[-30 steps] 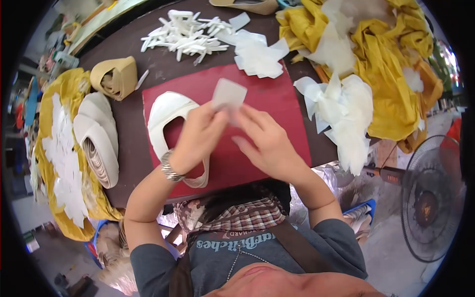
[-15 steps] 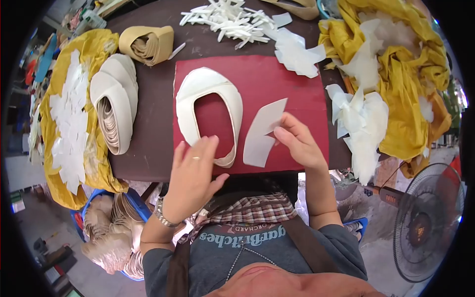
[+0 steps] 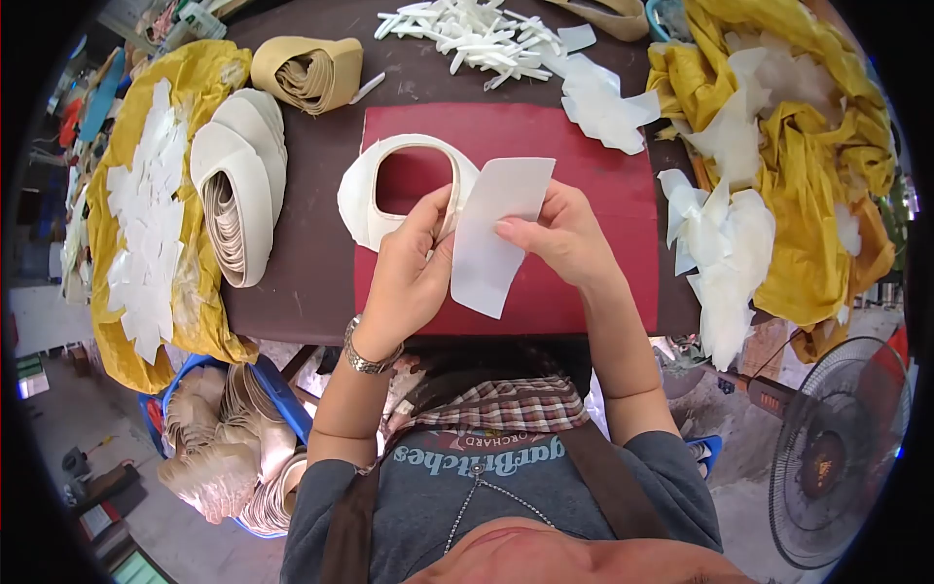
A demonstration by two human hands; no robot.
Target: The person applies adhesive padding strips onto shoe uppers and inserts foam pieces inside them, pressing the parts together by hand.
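Note:
A white shoe upper (image 3: 360, 202) with an oval opening lies turned sideways over the red board (image 3: 593, 292). My left hand (image 3: 413, 263) pinches its right-hand end between thumb and fingers. In my right hand (image 3: 569, 238) is a curved white sheet piece (image 3: 496, 209), gripped at its right edge with the thumb on top. The sheet overlaps the right end of the upper and hides part of it. Whether the two touch I cannot tell.
White strips (image 3: 477, 39) are heaped at the back. Nested shoe uppers (image 3: 263, 146) and a tan bundle (image 3: 336, 63) stand left. White pieces lie on yellow plastic (image 3: 209, 321) and at right (image 3: 730, 253). A fan (image 3: 827, 457) stands lower right, a blue crate (image 3: 282, 399) lower left.
My left hand has taken hold of the upper, which has turned from upright to sideways. My right hand has brought the white sheet leftward, over the upper's end.

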